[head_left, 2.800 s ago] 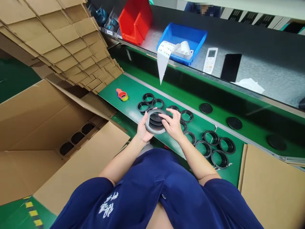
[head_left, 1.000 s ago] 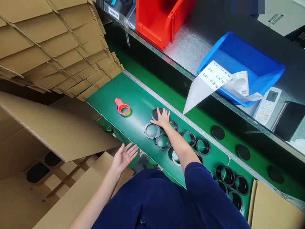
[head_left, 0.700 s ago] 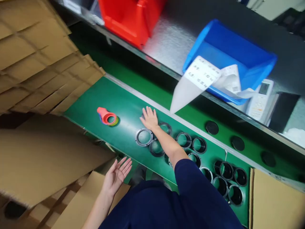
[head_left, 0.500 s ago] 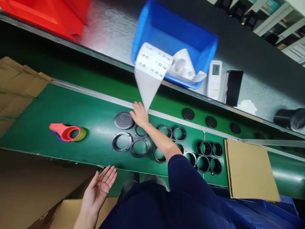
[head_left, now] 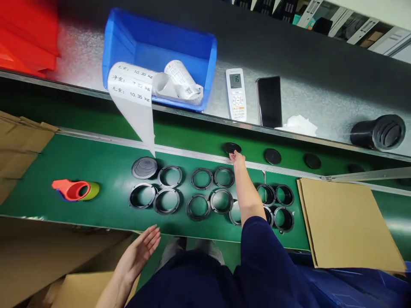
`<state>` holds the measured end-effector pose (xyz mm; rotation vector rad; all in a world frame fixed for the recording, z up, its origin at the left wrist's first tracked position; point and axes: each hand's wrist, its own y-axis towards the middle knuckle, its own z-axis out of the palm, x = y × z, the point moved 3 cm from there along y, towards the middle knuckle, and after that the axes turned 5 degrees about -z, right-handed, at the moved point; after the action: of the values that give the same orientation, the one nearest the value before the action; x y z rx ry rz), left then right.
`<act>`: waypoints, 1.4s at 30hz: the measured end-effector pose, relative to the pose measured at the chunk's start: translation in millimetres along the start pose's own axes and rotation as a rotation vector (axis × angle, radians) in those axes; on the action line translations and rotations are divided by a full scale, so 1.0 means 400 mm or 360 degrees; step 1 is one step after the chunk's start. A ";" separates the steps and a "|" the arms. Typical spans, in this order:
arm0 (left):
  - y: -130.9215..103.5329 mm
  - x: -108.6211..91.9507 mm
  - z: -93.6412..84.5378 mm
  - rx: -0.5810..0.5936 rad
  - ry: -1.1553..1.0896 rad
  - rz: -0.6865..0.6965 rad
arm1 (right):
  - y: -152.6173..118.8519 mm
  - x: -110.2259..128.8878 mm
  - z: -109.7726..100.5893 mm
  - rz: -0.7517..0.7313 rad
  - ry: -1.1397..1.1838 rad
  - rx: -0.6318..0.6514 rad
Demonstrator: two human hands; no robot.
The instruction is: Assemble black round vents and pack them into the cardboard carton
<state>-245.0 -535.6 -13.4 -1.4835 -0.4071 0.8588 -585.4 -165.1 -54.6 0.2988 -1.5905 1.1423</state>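
My right hand (head_left: 238, 159) reaches to the back of the green table, its fingertips closed on the near edge of a round black lid (head_left: 231, 148). Several black rings (head_left: 221, 201) stand in groups on the table below that arm, and the forearm hides part of the right-hand groups. At the far left of the rings, a ridged black lid (head_left: 144, 167) covers one of them. Palm up and fingers stretched, my left hand (head_left: 141, 250) hovers empty in front of the table's near edge.
More black lids (head_left: 272, 156) line the back strip. Red, yellow and blue ring-shaped parts (head_left: 75, 190) lie left. Cardboard sheets (head_left: 349, 222) lie right. The upper shelf holds a blue bin (head_left: 175, 38) with a drooping label roll (head_left: 135, 102), a remote (head_left: 236, 94), a phone (head_left: 269, 102) and a black cylinder (head_left: 377, 131).
My right hand has moved right, from beside the lid-covered ring to a lid on the back strip, and grips it. My left hand stays open. The camera view has shifted.
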 end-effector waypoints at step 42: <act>-0.268 0.122 0.164 0.1265 -0.0622 0.0646 | -0.799 -0.113 -0.114 -0.1309 -0.0723 0.2030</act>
<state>-233.7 -441.9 83.2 -0.6561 -0.0150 1.4375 -317.6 -306.5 66.2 1.9373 -0.6736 1.2797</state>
